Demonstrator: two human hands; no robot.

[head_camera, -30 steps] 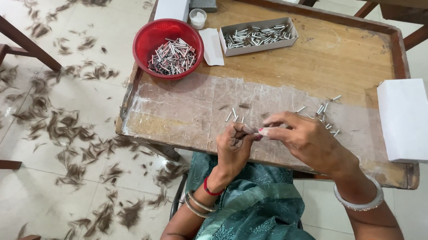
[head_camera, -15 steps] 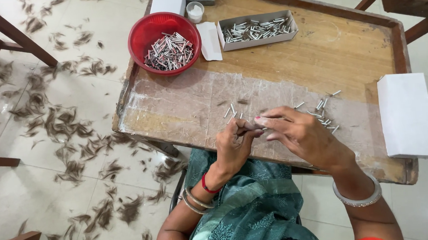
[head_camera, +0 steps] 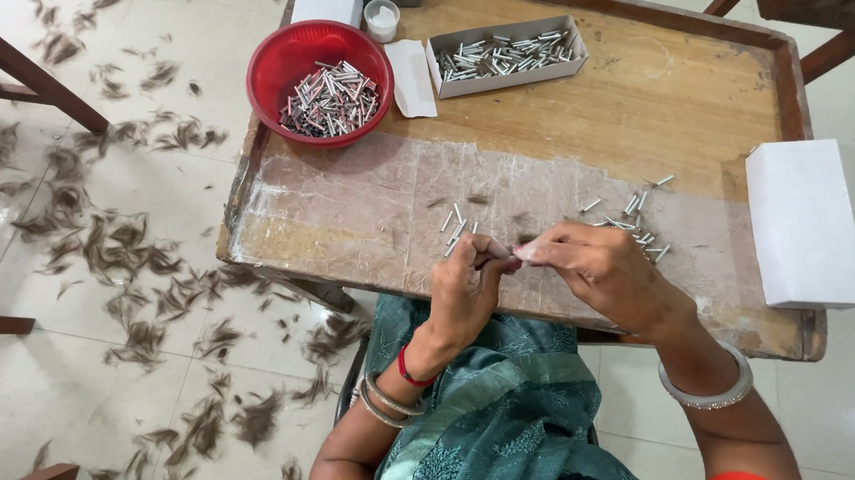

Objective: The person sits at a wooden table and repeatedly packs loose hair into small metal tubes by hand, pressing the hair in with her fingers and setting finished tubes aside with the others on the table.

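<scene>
Pinching a small item between both hands over the table (head_camera: 639,105) edge.
Left hand (head_camera: 466,292) and right hand (head_camera: 600,268) closing fingertip grip together on something tiny, unidentifiable; loose metal pins (head_camera: 632,218) lying just beyond, needing fine aligning.

Worktop (head_camera: 679,102): worn matt wood, near edge covered with clear, scuffed film. Pins (head_camera: 637,217): shiny metal. Bowl (head_camera: 275,65): glossy red plastic. Tray (head_camera: 508,74): grey card. Box (head_camera: 806,224): matt white card.
</scene>
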